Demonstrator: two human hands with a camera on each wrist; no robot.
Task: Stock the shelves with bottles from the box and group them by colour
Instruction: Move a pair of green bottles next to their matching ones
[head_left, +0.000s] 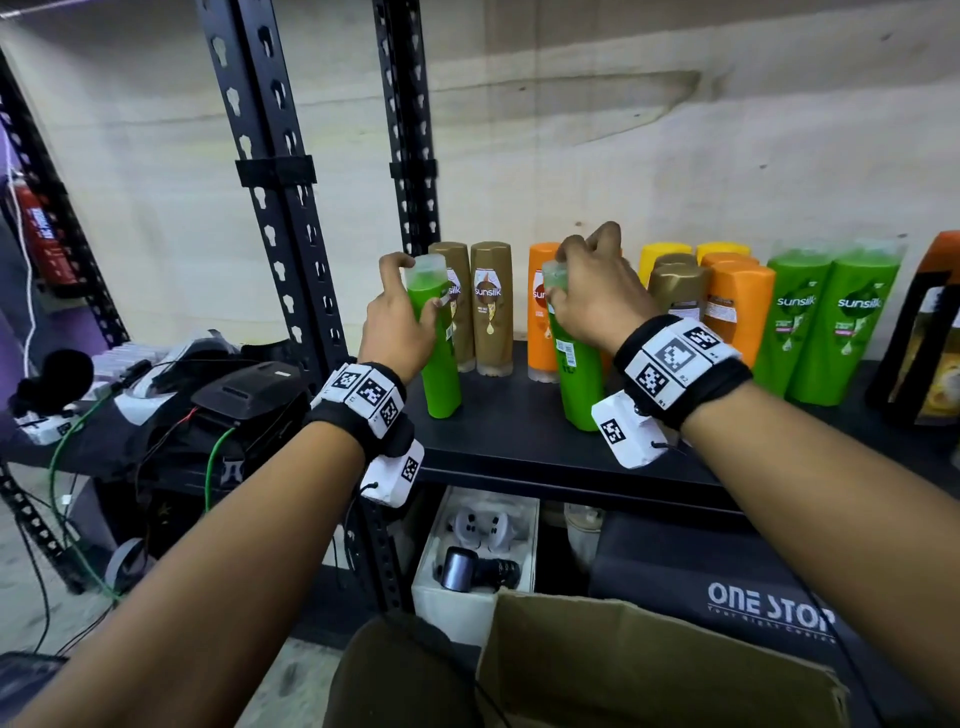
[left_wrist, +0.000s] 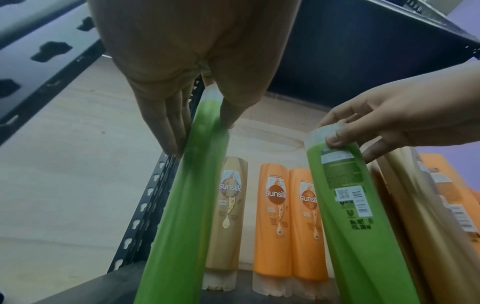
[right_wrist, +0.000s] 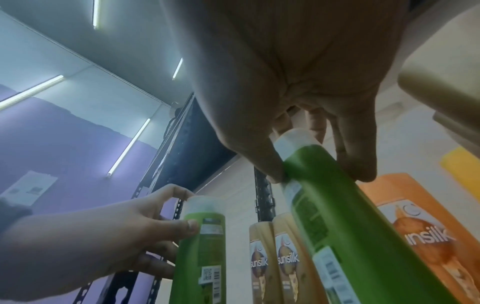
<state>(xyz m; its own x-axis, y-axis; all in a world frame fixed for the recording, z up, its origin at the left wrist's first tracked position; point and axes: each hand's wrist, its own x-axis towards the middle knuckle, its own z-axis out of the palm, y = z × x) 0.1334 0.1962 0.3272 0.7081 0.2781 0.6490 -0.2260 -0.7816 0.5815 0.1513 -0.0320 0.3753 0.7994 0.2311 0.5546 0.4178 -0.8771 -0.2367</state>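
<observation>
Two green shampoo bottles stand on the black shelf (head_left: 519, 447). My left hand (head_left: 400, 312) grips the upper part of the left green bottle (head_left: 439, 364), thumb on its front and fingers behind; this bottle (left_wrist: 187, 195) fills the left wrist view. My right hand (head_left: 592, 291) pinches the top of the right green bottle (head_left: 576, 379), which tilts slightly; the right wrist view shows it (right_wrist: 337, 216) held near the cap. Behind stand two gold bottles (head_left: 491, 306), orange bottles (head_left: 540, 312), more gold, orange and yellow ones, and two green bottles (head_left: 831, 322) at the right.
An open cardboard box (head_left: 649, 670) sits below in front of me. Black slotted uprights (head_left: 280, 208) flank the shelf's left side. A cluttered surface with cables and black devices (head_left: 223, 405) lies left. A black-and-orange carton (head_left: 924, 332) stands at the shelf's far right.
</observation>
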